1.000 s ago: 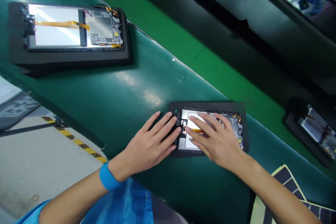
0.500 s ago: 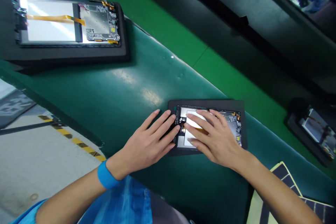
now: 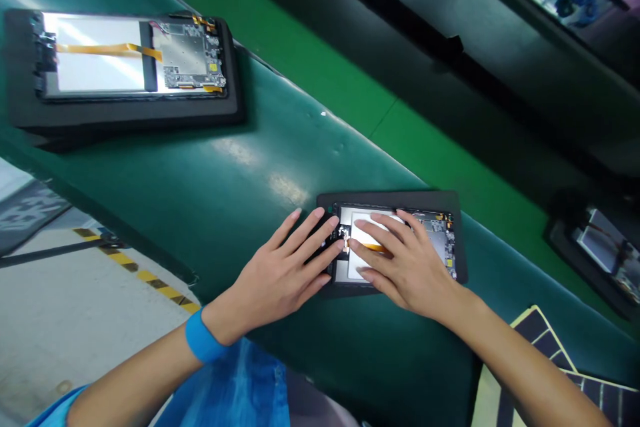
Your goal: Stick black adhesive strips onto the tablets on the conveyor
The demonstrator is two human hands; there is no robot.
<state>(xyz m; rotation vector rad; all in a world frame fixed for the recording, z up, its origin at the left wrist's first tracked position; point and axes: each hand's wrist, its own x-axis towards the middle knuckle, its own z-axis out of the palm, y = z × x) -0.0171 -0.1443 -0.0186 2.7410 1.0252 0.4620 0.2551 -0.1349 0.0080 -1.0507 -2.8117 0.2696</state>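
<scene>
An opened tablet (image 3: 343, 272) lies on a black foam pad (image 3: 390, 199), its battery, orange ribbon cable and circuit board exposed. My left hand (image 3: 283, 270), with a blue band at the wrist, is spread flat, its fingertips at the tablet's left end. Over the white battery (image 3: 356, 260) rests my right hand (image 3: 407, 263), fingers apart and lying across it. Part of the ribbon cable (image 3: 373, 247) shows between those fingers. The right hand hides much of the tablet's middle. Neither hand grips anything.
Another opened tablet (image 3: 125, 57) lies on a foam pad at the upper left of the green bench (image 3: 225, 180). A third one (image 3: 600, 240) is at the far right. Sheets of black adhesive pieces (image 3: 543, 333) lie at the lower right. Striped floor tape (image 3: 135, 267) shows at left.
The camera view has shifted slightly, so the upper-left tablet appears a little lower. Both hands stay nearly in place; the right hand's fingers have moved very slightly left over the battery.
</scene>
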